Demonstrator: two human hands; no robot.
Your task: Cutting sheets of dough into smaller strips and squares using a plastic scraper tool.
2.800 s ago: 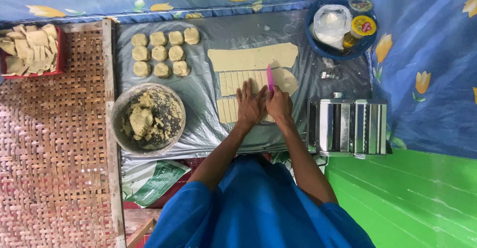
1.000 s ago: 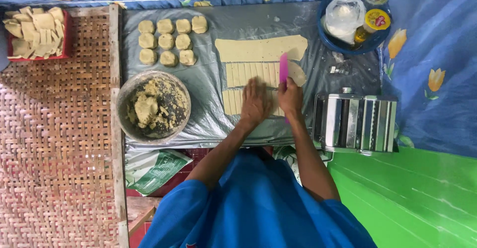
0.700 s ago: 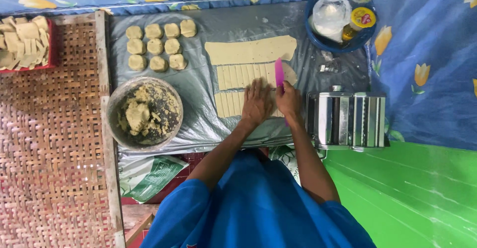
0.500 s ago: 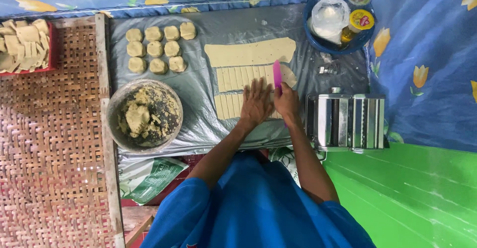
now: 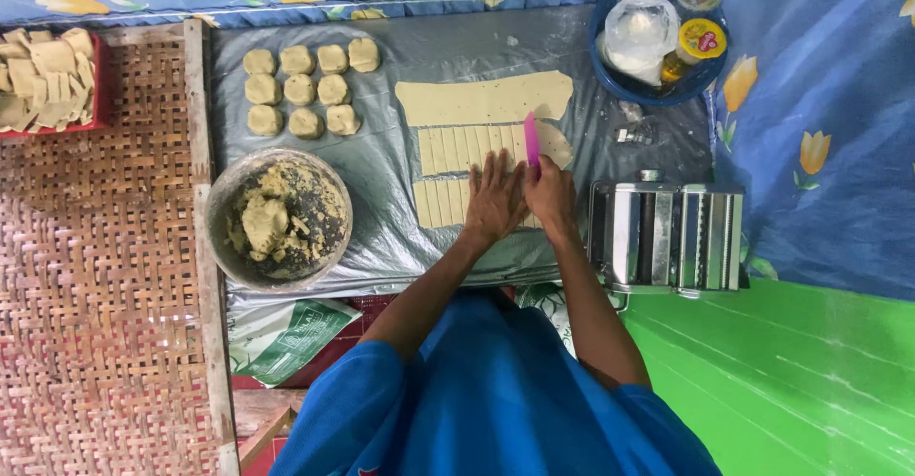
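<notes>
While left hand (image 5: 496,200) lies flat, fingers spread, on dough strips (image 5: 467,149), right hand (image 5: 550,195) grips pink cutter (image 5: 532,142) just beside it; risk: slip nicks fingers, crooked cuts.

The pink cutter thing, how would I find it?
Start at the grey plastic sheet and find the flat pale dough cut into strips. The narrow pink plastic cutter sticks up from the right hand; it is the only bright pink thing there.

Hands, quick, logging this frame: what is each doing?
Left hand: open, flat on the cut dough strips.
Right hand: closed on the pink cutter.
</notes>
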